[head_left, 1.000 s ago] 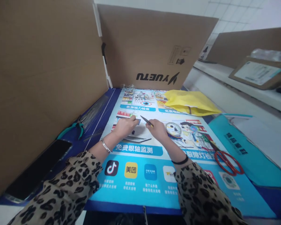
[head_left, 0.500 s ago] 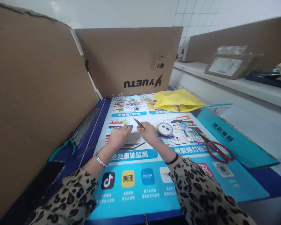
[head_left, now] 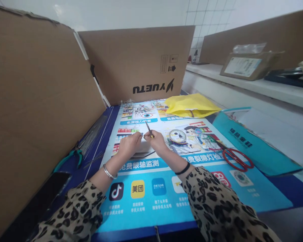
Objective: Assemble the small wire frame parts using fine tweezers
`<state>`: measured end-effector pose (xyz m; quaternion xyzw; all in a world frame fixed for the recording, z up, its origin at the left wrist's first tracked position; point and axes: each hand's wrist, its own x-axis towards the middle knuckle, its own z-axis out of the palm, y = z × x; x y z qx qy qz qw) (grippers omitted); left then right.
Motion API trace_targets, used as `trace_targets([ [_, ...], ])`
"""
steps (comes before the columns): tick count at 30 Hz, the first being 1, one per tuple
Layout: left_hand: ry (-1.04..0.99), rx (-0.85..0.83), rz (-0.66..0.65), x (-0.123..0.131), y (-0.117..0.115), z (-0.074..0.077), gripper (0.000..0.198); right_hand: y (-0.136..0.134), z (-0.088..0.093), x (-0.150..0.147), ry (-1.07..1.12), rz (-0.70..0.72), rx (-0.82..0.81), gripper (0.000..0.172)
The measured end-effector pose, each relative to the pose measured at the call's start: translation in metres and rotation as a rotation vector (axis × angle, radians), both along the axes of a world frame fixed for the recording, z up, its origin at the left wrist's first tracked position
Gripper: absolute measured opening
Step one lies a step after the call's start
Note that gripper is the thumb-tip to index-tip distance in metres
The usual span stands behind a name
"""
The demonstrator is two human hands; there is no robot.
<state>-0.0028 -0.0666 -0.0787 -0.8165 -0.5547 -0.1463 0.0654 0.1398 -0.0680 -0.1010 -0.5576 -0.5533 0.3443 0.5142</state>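
Observation:
Above the printed poster [head_left: 141, 173], my two hands are close together with their fingertips nearly touching. My left hand [head_left: 130, 144] is closed in a pinch; what it grips is too small to make out. A slim pointed tool [head_left: 149, 129] with a dark tip and a yellowish part is held in my right hand [head_left: 155, 141], its tip pointing away and slightly left. Just right of that hand, a clear round roll [head_left: 177, 136] lies on the poster beside a bundle of coloured threads [head_left: 179, 144].
Red-handled scissors [head_left: 237, 159] and a teal box [head_left: 249, 144] lie right. A yellow bag [head_left: 192, 105] is at the back. Teal pliers [head_left: 77, 156], thin wires [head_left: 93, 137] and a dark phone [head_left: 54, 190] sit left. Cardboard panels [head_left: 131, 60] stand behind and left.
My right hand has turned the tool, so its tip points more steeply away from me. The fingertips of both hands have come closer together. The view has shifted slightly.

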Motion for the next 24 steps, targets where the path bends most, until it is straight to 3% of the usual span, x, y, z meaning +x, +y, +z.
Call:
trace_targets([
  [4, -0.079, -0.060, -0.006, -0.001, -0.002, 0.002, 0.026, 0.001, -0.001, 0.002, 0.142, 0.108, -0.060, 0.013],
  [9, -0.047, -0.086, -0.017, 0.000, -0.006, 0.007, 0.025, 0.005, 0.008, 0.018, -0.046, 0.291, -0.023, 0.009],
  [12, -0.005, -0.072, 0.000, 0.001, -0.008, 0.008, 0.027, 0.004, 0.014, 0.022, -0.062, 0.319, -0.034, 0.008],
  [15, -0.016, -0.052, 0.004, 0.001, -0.007, 0.007, 0.028, 0.001, 0.018, 0.020, 0.058, 0.338, -0.124, 0.010],
  [21, -0.279, -0.023, -0.101, -0.003, 0.000, 0.001, 0.023, -0.004, 0.018, 0.014, 0.364, 0.383, -0.263, 0.016],
  [24, -0.455, -0.090, -0.180, -0.005, 0.003, 0.000, 0.019, -0.003, 0.016, 0.016, 0.433, 0.408, -0.260, 0.019],
])
